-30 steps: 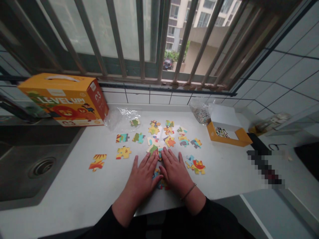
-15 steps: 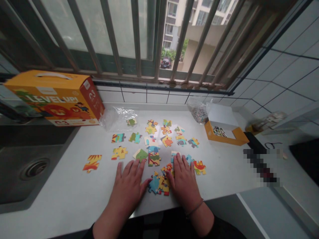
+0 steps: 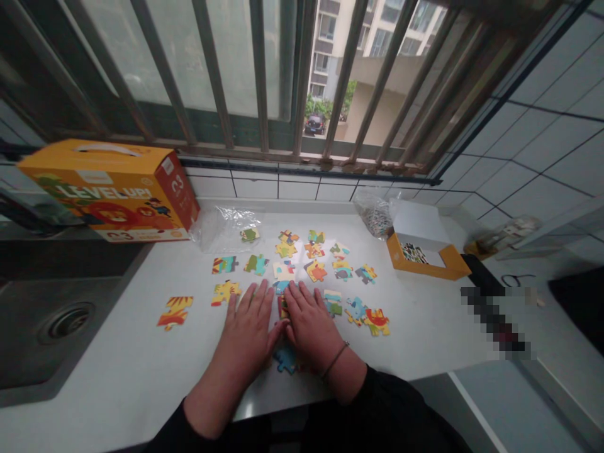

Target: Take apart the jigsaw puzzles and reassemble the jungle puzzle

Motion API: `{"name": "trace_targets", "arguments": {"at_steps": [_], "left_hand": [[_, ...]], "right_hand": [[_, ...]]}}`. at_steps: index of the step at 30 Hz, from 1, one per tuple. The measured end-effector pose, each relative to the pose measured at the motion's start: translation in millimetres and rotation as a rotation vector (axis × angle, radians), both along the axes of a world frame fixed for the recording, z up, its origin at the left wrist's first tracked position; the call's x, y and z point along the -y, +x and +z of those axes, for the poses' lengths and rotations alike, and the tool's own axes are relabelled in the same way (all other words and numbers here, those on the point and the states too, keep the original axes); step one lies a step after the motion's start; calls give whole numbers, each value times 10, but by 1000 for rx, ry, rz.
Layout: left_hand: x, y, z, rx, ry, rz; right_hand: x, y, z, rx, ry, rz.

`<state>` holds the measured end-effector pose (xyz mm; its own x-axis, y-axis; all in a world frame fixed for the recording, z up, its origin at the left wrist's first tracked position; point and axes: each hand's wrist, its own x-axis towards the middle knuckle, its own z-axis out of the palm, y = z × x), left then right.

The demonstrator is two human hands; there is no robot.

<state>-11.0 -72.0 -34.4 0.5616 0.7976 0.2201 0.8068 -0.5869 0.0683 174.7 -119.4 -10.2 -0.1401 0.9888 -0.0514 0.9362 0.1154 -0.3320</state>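
Note:
My left hand (image 3: 248,327) lies flat with its fingers spread, over the spot of a green piece that it mostly hides. Beside it, my right hand (image 3: 314,324) rests flat on puzzle pieces in the middle, fingers stretched out, the thumbs meeting. A blue piece (image 3: 285,358) shows below the hands. To the right are a green-and-cream piece (image 3: 333,303), a blue-and-yellow piece (image 3: 355,310) and a red-and-yellow piece (image 3: 377,320). A yellow piece (image 3: 225,292) is just beyond my left fingertips. Several more pieces lie farther back, including an orange one (image 3: 316,270).
An orange carton (image 3: 108,189) stands at the back left beside a metal sink (image 3: 28,333). Clear plastic (image 3: 226,228) lies near it. At the back right are a bag of small pieces (image 3: 377,217) and an open orange box (image 3: 427,267). A yellow-red piece (image 3: 174,313) lies at left.
My right hand has moved left over the middle pieces, uncovering the pieces at right. My left hand has shifted slightly up and now hides the green piece.

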Motion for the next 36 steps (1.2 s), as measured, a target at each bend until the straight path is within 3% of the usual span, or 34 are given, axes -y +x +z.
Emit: {"name": "trace_targets", "arguments": {"at_steps": [6,11,15,18,24,28,32,36], "left_hand": [[-270,134,15,-30,-157,-46],[-262,90,11,-46,-219,-46],[-241,74,21,-30,-197,-23],[-266,122,32,-15,-194,-25],[-325,218,21,5,-209,-91],[-306,189,-15,44,-189,-90],[-276,180,-16,46,-183,-87],[-260,178,17,33,-203,-77]], "right_hand": [[174,-79,2,-72,-22,193],[318,102,-50,2,-48,152],[247,287,-39,72,-20,85],[-25,407,40,122,17,37],[-955,481,202,157,70,-49],[-1445,438,203,155,34,-56],[-1734,450,154,159,-18,-83],[-1754,684,210,132,-34,-100]]}}
